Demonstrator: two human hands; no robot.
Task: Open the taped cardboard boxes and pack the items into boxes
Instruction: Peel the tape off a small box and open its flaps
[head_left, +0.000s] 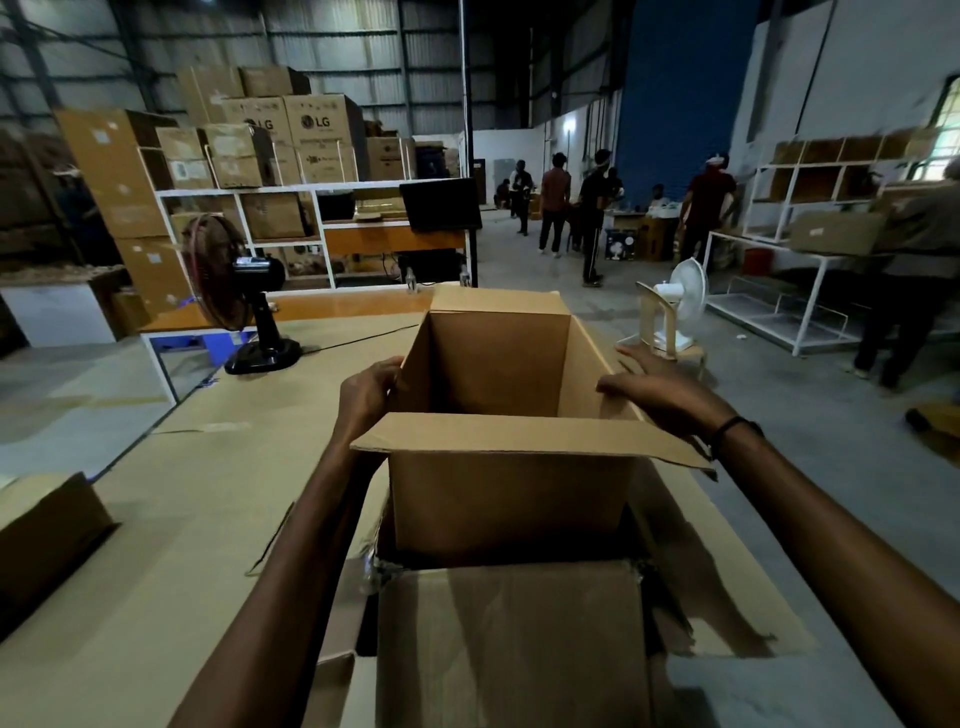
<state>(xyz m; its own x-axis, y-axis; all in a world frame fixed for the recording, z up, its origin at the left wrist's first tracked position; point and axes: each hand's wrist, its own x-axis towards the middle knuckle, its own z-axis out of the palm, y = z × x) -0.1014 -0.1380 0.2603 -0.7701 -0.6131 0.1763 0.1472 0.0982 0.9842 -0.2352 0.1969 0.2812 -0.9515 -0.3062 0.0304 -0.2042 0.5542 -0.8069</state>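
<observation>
An open box (498, 415) of plain brown corrugated cardboard stands at frame centre on the worktop (197, 499), which is covered with flat cardboard sheeting. The box is rectangular; its interior walls are smooth and matte, and no contents are visible. The near flap folds outward toward the camera, and the far flap stands upright. The left hand (366, 395) grips the left wall's top edge, fingers curled over it. The right hand (660, 389) rests with fingers spread on the right flap, thumb at the edge. A larger box (514, 639) with torn tape at its corners lies at lower centre. A black fan (244, 296) stands at upper left, well apart. The worktop left of the box is open.
</observation>
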